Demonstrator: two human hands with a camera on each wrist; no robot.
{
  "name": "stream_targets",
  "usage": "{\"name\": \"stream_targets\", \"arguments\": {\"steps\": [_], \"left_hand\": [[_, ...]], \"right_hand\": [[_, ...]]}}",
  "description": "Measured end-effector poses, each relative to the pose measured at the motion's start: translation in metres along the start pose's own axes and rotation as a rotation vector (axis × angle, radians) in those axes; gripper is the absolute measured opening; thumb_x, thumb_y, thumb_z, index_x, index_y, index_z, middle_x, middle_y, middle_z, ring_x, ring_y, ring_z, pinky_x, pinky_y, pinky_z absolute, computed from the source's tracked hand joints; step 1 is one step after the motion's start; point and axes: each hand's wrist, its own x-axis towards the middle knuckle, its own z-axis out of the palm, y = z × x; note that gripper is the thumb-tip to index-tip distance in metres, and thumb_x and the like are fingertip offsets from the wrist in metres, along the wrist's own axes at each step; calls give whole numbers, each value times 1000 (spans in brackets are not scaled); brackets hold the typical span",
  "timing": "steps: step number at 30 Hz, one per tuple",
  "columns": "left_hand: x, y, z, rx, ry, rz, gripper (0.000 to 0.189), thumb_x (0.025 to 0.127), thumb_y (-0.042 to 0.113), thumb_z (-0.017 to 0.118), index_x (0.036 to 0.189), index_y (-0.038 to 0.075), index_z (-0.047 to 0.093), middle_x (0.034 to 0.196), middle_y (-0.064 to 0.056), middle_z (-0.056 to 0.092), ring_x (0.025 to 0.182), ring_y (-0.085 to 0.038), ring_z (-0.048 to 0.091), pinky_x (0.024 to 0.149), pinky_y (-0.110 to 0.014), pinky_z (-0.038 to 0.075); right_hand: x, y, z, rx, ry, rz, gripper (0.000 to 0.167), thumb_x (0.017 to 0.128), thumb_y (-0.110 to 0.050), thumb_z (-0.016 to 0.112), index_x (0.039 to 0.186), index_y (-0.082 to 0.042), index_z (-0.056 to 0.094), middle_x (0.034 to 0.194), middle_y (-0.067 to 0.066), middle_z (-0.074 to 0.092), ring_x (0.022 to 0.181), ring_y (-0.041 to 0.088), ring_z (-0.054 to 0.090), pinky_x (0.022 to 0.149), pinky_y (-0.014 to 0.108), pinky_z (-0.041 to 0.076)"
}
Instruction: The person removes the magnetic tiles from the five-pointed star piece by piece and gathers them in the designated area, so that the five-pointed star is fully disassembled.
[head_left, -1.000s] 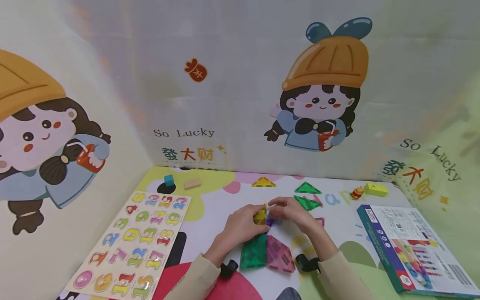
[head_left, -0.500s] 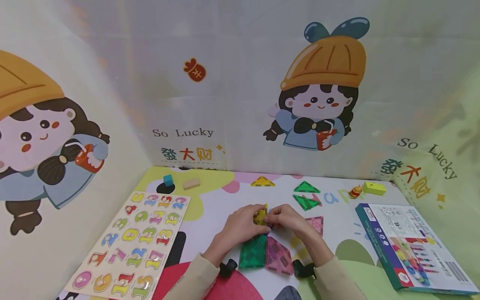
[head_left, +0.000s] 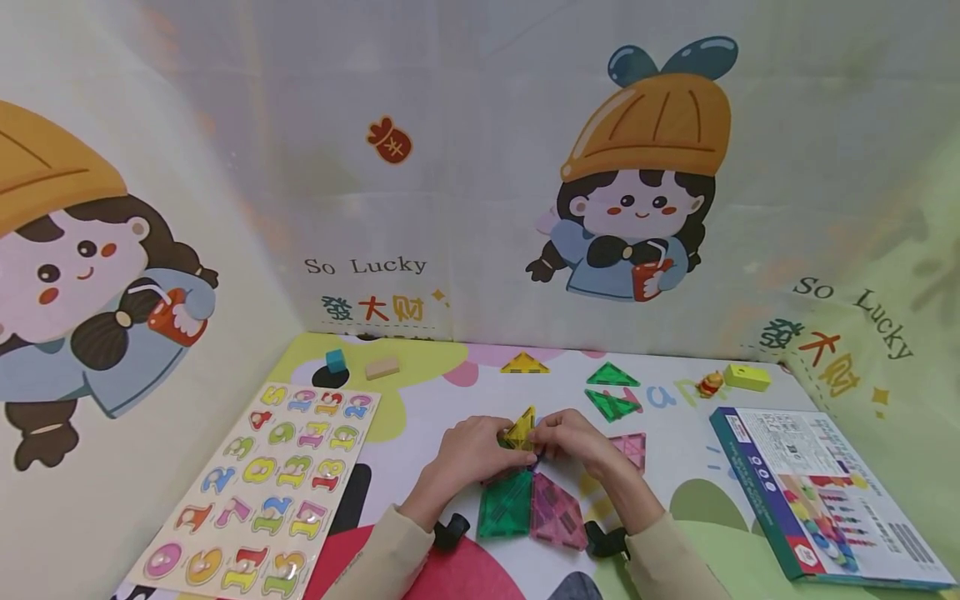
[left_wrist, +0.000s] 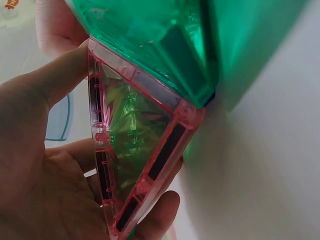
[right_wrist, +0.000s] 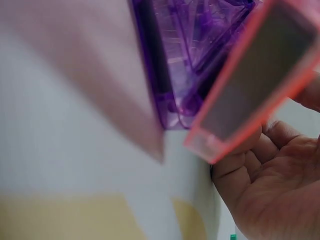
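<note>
My left hand (head_left: 480,452) curls round a small build of clear magnetic tiles. In the left wrist view its fingers lie behind a pink triangular tile (left_wrist: 135,135), beside a green tile (left_wrist: 185,60). My right hand (head_left: 576,442) pinches the right edge of a yellow triangular tile (head_left: 521,432), which points up between both hands. Close to the right wrist camera are a purple tile (right_wrist: 167,65) and a pink tile edge (right_wrist: 260,75). A green square tile (head_left: 506,507) and a pink tile (head_left: 557,511) stand on the near side. The hands hide the build's middle.
Behind the hands lie a yellow triangle (head_left: 525,363), two green triangles (head_left: 612,374) and a pink tile (head_left: 632,450). A number puzzle board (head_left: 262,492) is left, a box (head_left: 828,496) right. A blue cube (head_left: 335,360), wooden block (head_left: 382,367), figurine (head_left: 709,383) and yellow block (head_left: 747,377) sit far back.
My right hand has come down and left to the yellow triangle and closed its fingertips on it. The triangle has turned, showing more of its face. The left hand has shifted slightly.
</note>
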Motion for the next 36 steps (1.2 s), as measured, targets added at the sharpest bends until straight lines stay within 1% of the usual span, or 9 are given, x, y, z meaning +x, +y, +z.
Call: {"name": "stream_targets", "arguments": {"steps": [5, 11, 15, 19, 23, 27, 32, 34, 36], "left_hand": [[1, 0, 0, -1, -8, -8, 77, 76, 71, 69, 132, 19, 65, 124, -1, 69, 100, -15, 61, 77, -39, 51], [0, -2, 0, -8, -12, -4, 73, 76, 71, 70, 127, 19, 68, 115, 0, 71, 88, -12, 57, 70, -35, 48], [0, -3, 0, -11, -9, -5, 70, 76, 70, 70, 123, 18, 70, 110, 1, 71, 87, -11, 56, 71, -35, 49], [1, -4, 1, -21, -11, -3, 70, 75, 71, 70, 121, 18, 72, 110, 1, 71, 88, -11, 56, 73, -35, 50], [2, -5, 1, -25, -15, 1, 70, 74, 72, 70, 119, 19, 72, 110, 2, 71, 90, -10, 58, 73, -35, 51], [2, -5, 0, -22, -18, 4, 68, 75, 72, 70, 118, 20, 73, 111, 3, 72, 89, -8, 59, 73, -35, 52], [4, -4, 1, -11, -28, -2, 65, 75, 71, 70, 116, 22, 74, 106, 5, 71, 85, -7, 56, 71, -33, 51], [4, -3, 1, -16, -32, -7, 64, 75, 71, 70, 116, 22, 74, 105, 6, 71, 85, -7, 56, 71, -32, 50], [3, -3, 1, -24, -34, -9, 64, 75, 71, 71, 115, 21, 74, 104, 6, 71, 84, -7, 56, 70, -32, 50]], "right_hand": [[0, 0, 0, 35, 3, 16, 25, 90, -18, 63, 78, 3, 69, 63, -3, 63, 59, 13, 55, 57, 26, 44], [0, 1, -3, 88, -22, 43, 20, 91, -17, 61, 77, -3, 63, 64, -1, 59, 59, 12, 57, 57, 25, 46], [0, 2, -8, 150, -40, 54, 15, 93, -15, 54, 84, -4, 57, 69, 0, 59, 62, 13, 57, 60, 24, 49], [-1, 2, -13, 200, -29, 63, 11, 95, -12, 51, 94, -1, 52, 75, 3, 63, 63, 13, 64, 60, 25, 51], [1, 0, -15, 219, 30, 51, 23, 94, -9, 53, 112, 4, 50, 79, 5, 64, 63, 14, 66, 61, 26, 53], [6, -2, -17, 208, 130, 50, 39, 93, -8, 57, 129, 7, 51, 79, 7, 65, 66, 15, 62, 64, 26, 53], [18, -5, -19, 73, 268, 93, 33, 95, -11, 60, 124, 4, 62, 85, 10, 66, 66, 17, 62, 66, 29, 55], [23, -6, -20, 17, 299, 109, 29, 95, -12, 60, 119, 3, 65, 88, 12, 67, 66, 17, 62, 67, 28, 56], [27, -8, -21, 7, 310, 120, 27, 96, -12, 60, 117, 3, 66, 91, 14, 68, 67, 17, 63, 67, 27, 56]]}}
